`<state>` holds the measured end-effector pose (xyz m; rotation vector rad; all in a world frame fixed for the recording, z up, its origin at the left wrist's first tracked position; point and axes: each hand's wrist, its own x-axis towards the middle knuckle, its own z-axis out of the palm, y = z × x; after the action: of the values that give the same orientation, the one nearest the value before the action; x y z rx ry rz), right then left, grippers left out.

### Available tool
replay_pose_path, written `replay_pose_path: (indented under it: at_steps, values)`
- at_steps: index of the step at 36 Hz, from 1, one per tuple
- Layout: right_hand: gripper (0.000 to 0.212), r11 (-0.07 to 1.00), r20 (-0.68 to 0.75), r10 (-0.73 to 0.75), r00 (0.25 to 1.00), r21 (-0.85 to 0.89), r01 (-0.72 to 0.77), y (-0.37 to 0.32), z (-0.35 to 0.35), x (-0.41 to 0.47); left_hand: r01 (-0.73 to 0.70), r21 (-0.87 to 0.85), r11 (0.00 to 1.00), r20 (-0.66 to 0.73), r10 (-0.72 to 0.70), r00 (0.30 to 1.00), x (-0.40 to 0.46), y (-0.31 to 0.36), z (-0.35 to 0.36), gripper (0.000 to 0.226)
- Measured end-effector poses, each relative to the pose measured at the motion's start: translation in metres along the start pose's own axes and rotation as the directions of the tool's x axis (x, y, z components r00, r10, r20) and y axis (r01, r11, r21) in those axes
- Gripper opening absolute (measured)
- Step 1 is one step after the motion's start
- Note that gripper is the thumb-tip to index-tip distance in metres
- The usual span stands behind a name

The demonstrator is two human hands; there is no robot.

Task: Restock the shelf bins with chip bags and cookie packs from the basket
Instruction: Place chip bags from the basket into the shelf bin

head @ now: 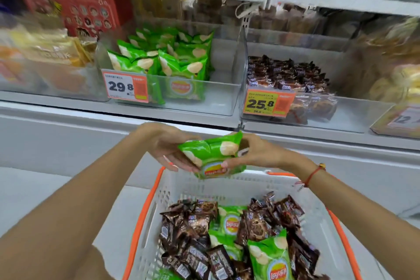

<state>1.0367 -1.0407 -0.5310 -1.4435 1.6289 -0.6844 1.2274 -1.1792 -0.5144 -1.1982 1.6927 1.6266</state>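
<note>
Fingers of the left hand (pixel 169 146) and right hand (pixel 252 151) curl around a green chip bag (pixel 212 157), holding it between them above the basket (pixel 227 185). Below, the basket holds more chip bags and brown cookie packs (pixel 193 229). Behind, shelf bins (pixel 195 95) hold the same snacks.

**One head cam, looking down at the shelf**

I've only got one view here, a wide-angle cam worn on the head, so no second angle overlaps it. It faces forward and tilts down, close in. The basket (pixel 181 191) sits right under me at the bottom edge, both forearms reach in from the lower corners, and the shelf bins (pixel 200 95) fill the top half, near and bowed by the lens.
</note>
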Motion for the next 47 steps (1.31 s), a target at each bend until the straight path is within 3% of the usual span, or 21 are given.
replay_pose_path:
  at_steps: [4, 7, 9, 11, 15, 17, 21, 24, 29, 32, 35, 37, 41, 43, 45, 47]
  values:
    - [0.048, 0.990, -0.197, -0.113, 0.974, 0.056, 0.127, -0.027, -0.024, 0.011, -0.209, -0.221, 0.953, -0.181, 0.170, 0.969, -0.034, 0.009, -0.023, 0.091]
    - [0.060, 0.972, -0.307, -0.182, 0.934, 0.087, 0.217, -0.048, -0.037, 0.019, -0.400, -0.272, 0.875, -0.409, 0.271, 0.871, -0.047, 0.017, -0.028, 0.088]
    - [0.060, 0.955, -0.353, -0.241, 0.904, 0.082, 0.286, -0.063, -0.042, 0.026, -0.505, -0.228, 0.832, -0.560, 0.313, 0.767, -0.054, 0.028, -0.029, 0.080]
    - [0.046, 0.937, -0.404, -0.280, 0.871, 0.084, 0.340, -0.079, -0.043, 0.031, -0.591, -0.143, 0.794, -0.690, 0.348, 0.634, -0.060, 0.040, -0.029, 0.069]
    - [0.053, 0.914, -0.570, -0.366, 0.736, -0.074, 0.398, -0.106, -0.040, 0.043, -0.694, 0.201, 0.691, -0.838, 0.488, 0.243, -0.070, 0.050, -0.032, 0.050]
    - [0.048, 0.905, -0.612, -0.413, 0.675, -0.195, 0.378, -0.118, -0.040, 0.049, -0.741, 0.238, 0.628, -0.841, 0.515, 0.167, -0.075, 0.052, -0.037, 0.049]
    - [0.049, 0.900, -0.589, -0.433, 0.683, -0.326, 0.290, -0.132, -0.040, 0.069, -0.776, 0.214, 0.593, -0.859, 0.493, 0.139, -0.074, 0.051, -0.050, 0.044]
    - [0.049, 0.934, -0.562, -0.351, 0.749, -0.271, 0.235, -0.135, -0.043, 0.088, -0.763, 0.188, 0.618, -0.870, 0.465, 0.163, -0.065, 0.048, -0.057, 0.055]
    - [0.048, 0.960, -0.558, -0.275, 0.783, -0.201, 0.194, -0.144, -0.044, 0.110, -0.741, 0.225, 0.632, -0.874, 0.467, 0.133, -0.056, 0.047, -0.071, 0.044]
    - [0.051, 0.955, -0.544, -0.290, 0.787, -0.222, 0.198, -0.143, -0.037, 0.121, -0.668, 0.304, 0.679, -0.891, 0.451, 0.053, -0.051, 0.043, -0.076, 0.044]
    - [0.052, 0.965, -0.499, -0.253, 0.829, -0.197, 0.176, -0.139, -0.031, 0.130, -0.522, 0.434, 0.734, -0.886, 0.453, -0.100, -0.049, 0.036, -0.079, 0.053]
    - [0.051, 0.977, -0.492, -0.207, 0.846, -0.156, 0.148, -0.136, -0.029, 0.135, -0.475, 0.513, 0.715, -0.852, 0.494, -0.175, -0.048, 0.033, -0.082, 0.067]
    - [0.053, 0.988, -0.495, -0.151, 0.856, -0.102, 0.116, -0.130, -0.030, 0.138, -0.368, 0.652, 0.663, -0.751, 0.630, -0.196, -0.042, 0.028, -0.086, 0.059]
    - [0.062, 0.978, -0.557, -0.195, 0.808, -0.173, 0.117, -0.128, -0.032, 0.137, -0.286, 0.695, 0.659, -0.716, 0.671, -0.194, -0.038, 0.026, -0.088, 0.051]
    - [0.088, 0.936, -0.641, -0.315, 0.700, -0.330, 0.120, -0.128, -0.035, 0.131, -0.250, 0.715, 0.653, -0.698, 0.688, -0.200, -0.037, 0.026, -0.088, 0.046]
    - [0.101, 0.821, -0.617, -0.506, 0.603, -0.560, 0.115, -0.130, -0.039, 0.126, -0.223, 0.730, 0.646, -0.683, 0.698, -0.214, -0.039, 0.029, -0.087, 0.039]
